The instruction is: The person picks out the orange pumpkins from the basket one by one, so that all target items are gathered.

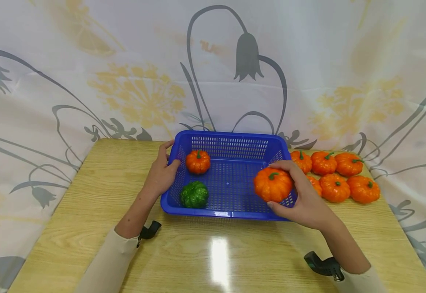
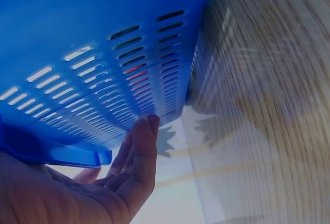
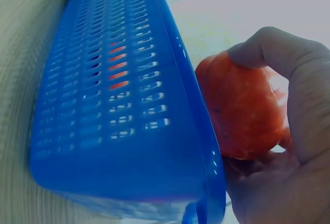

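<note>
A blue plastic basket (image 1: 192,211) with slotted walls stands on the table. My left hand (image 1: 162,173) grips its left rim, thumb over the edge and fingers outside against the wall, as the left wrist view shows. My right hand (image 1: 306,203) holds an orange pumpkin (image 1: 272,185) between thumb and fingers at the basket's right end. In the right wrist view this pumpkin (image 3: 240,105) is at rim height beside the basket wall (image 3: 139,167). Inside, on the left, lie a smaller orange pumpkin (image 1: 198,162) and, nearer the front, a green pumpkin (image 1: 194,194).
Several orange pumpkins (image 1: 335,188) sit in two rows on the table to the right of the basket, partly hidden by my right hand. The wooden table (image 1: 176,260) meets a flower-patterned cloth (image 1: 143,93) behind and at both sides.
</note>
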The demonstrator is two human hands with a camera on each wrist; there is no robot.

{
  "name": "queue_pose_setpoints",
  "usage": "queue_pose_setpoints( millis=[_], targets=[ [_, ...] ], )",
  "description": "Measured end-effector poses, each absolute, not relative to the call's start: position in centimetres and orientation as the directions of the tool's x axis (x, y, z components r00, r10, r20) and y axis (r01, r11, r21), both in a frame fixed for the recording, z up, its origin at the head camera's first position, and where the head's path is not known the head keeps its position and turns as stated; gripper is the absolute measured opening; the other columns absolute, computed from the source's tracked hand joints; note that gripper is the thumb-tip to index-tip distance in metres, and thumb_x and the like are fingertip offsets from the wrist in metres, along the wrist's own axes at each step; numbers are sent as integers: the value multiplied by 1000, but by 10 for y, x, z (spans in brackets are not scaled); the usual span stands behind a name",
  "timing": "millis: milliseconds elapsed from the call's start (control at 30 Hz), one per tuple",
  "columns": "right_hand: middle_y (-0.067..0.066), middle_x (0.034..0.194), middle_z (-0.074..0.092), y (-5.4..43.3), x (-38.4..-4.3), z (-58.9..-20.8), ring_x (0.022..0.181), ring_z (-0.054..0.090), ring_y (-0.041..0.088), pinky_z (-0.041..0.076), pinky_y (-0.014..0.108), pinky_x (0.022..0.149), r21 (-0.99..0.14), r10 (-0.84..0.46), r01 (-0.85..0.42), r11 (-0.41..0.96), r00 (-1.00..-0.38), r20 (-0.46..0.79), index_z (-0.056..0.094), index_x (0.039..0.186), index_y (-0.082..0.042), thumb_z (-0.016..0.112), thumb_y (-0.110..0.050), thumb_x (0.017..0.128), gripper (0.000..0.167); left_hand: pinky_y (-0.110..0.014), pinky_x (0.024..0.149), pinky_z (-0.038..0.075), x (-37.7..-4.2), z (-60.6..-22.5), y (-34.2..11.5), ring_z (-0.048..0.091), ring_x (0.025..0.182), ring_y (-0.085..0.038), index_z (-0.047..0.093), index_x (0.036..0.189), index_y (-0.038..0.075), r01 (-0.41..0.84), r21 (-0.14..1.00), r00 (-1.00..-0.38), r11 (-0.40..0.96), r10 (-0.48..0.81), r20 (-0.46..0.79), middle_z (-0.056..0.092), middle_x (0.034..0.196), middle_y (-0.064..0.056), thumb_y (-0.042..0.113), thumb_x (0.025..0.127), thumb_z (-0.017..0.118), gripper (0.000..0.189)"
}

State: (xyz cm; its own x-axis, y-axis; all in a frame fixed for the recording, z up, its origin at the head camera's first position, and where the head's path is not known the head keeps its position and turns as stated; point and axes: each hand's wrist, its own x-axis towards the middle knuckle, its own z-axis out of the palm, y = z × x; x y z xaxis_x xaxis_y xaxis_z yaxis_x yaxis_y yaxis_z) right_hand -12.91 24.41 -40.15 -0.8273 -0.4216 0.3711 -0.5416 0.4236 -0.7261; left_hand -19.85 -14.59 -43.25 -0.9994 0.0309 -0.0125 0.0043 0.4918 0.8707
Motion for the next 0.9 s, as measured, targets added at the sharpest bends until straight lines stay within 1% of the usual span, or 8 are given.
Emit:
queue_pose_setpoints(
  millis=[200, 300, 533, 700, 800, 900],
  targets=[
    [4, 143, 57, 254, -117, -399, 120, 60, 14, 50, 19, 100, -747, -405, -539, 389, -828, 387, 48, 150, -8, 90, 9, 71, 92, -41, 75, 56, -198, -433, -146, 71, 95, -38, 27, 167, 25, 8, 870, -999, 493, 43, -15, 63, 124, -19, 22, 108, 48, 63],
    [6, 143, 57, 261, -111, -398, 119, 61, 14, 51, 18, 99, -750, -391, -532, 392, -835, 388, 48, 150, -5, 90, 13, 69, 94, -41, 75, 56, -199, -433, -146, 71, 95, -37, 27, 167, 25, 12, 867, -999, 498, 47, -14, 63, 125, -19, 22, 108, 48, 63],
    [9, 144, 55, 277, -98, -392, 121, 60, 12, 49, 15, 100, -741, -372, -533, 408, -838, 399, 45, 151, -2, 85, 19, 68, 95, -42, 76, 56, -200, -431, -149, 72, 92, -37, 27, 166, 23, 17, 861, -999, 509, 48, -9, 64, 124, -20, 20, 106, 49, 64],
    [9, 140, 56, 288, -93, -387, 116, 61, 13, 52, 15, 95, -726, -356, -534, 434, -842, 406, 45, 151, -1, 86, 21, 66, 97, -43, 76, 56, -200, -429, -152, 71, 92, -37, 27, 167, 22, 16, 851, -999, 524, 53, -14, 63, 125, -19, 21, 106, 49, 64],
    [9, 140, 54, 296, -91, -387, 117, 60, 12, 52, 14, 95, -714, -343, -524, 465, -850, 400, 45, 151, 0, 86, 22, 64, 99, -44, 78, 56, -200, -428, -154, 71, 93, -37, 27, 167, 22, 18, 848, -998, 530, 55, -13, 63, 125, -20, 20, 106, 49, 65],
    [10, 143, 50, 303, -87, -389, 120, 58, 12, 49, 13, 99, -708, -336, -505, 494, -862, 381, 45, 150, 2, 87, 22, 62, 100, -44, 78, 56, -201, -428, -156, 71, 93, -36, 28, 167, 22, 18, 846, -998, 533, 56, -14, 63, 123, -20, 19, 105, 49, 65]
  ],
)
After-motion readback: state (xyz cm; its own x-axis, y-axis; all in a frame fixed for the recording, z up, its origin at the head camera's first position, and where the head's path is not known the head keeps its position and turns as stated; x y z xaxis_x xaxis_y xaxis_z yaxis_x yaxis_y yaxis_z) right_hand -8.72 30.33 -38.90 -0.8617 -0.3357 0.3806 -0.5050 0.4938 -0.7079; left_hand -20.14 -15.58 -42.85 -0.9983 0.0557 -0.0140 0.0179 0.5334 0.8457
